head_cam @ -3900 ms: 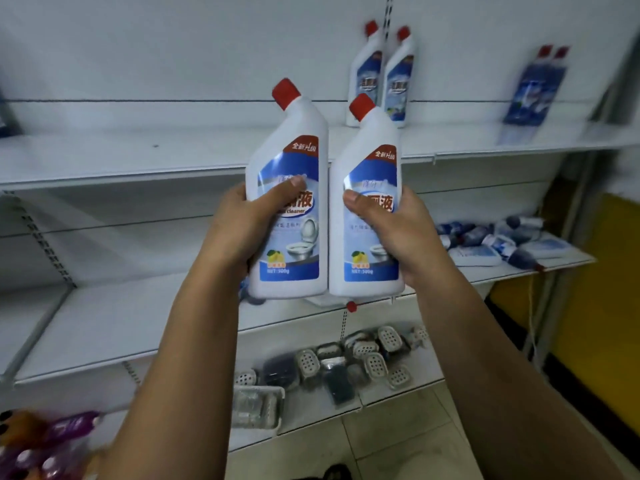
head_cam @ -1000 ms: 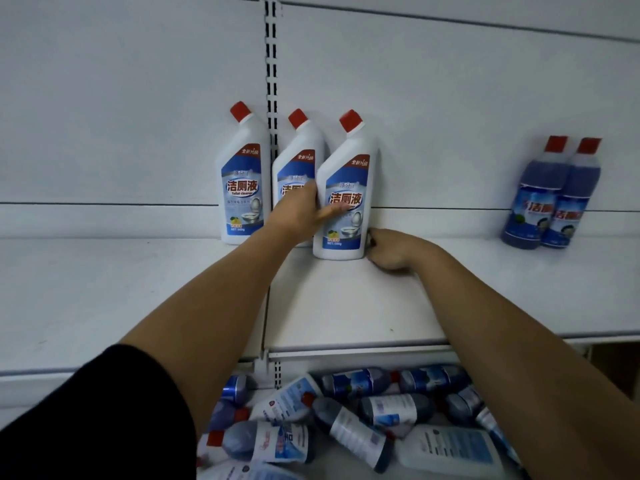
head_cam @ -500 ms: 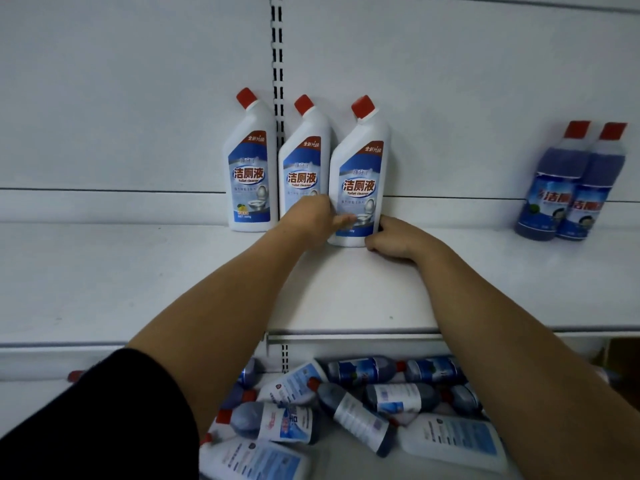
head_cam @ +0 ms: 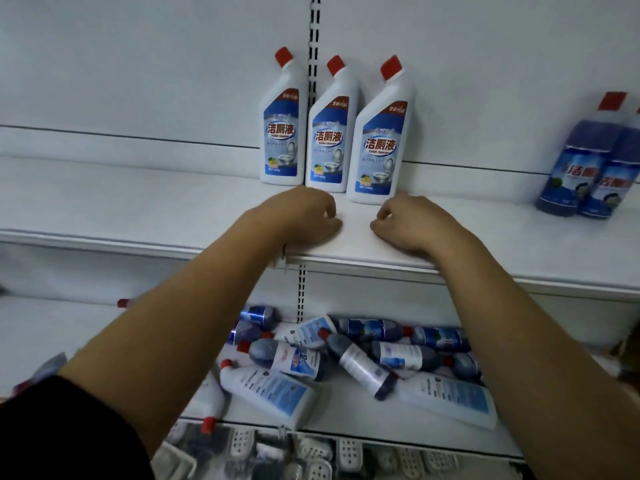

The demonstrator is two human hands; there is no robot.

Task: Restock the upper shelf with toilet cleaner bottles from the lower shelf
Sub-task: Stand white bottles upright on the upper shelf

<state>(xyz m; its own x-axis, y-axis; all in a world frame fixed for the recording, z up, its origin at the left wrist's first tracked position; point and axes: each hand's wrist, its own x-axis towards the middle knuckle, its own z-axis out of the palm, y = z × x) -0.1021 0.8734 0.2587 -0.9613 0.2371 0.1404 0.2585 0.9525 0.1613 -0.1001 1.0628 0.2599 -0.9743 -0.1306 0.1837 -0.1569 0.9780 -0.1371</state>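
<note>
Three white toilet cleaner bottles with red caps stand upright in a row at the back of the upper shelf [head_cam: 138,209]: the left bottle [head_cam: 282,133], the middle bottle [head_cam: 330,140], the right bottle [head_cam: 379,147]. My left hand [head_cam: 304,216] and my right hand [head_cam: 412,225] rest on the shelf just in front of them, fingers loosely curled, holding nothing and touching no bottle. On the lower shelf [head_cam: 346,424] lie several bottles in a heap, among them white cleaner bottles [head_cam: 266,389] and dark blue ones [head_cam: 363,367].
Two dark blue bottles with red caps [head_cam: 588,168] stand upright at the right of the upper shelf. A slotted upright rail [head_cam: 313,39] runs up the back panel behind the white bottles. Small white and dark items [head_cam: 277,452] fill the shelf at the bottom.
Both hands have let go of the right white bottle and drawn back toward the shelf's front edge. The three bottles stand where they were put.
</note>
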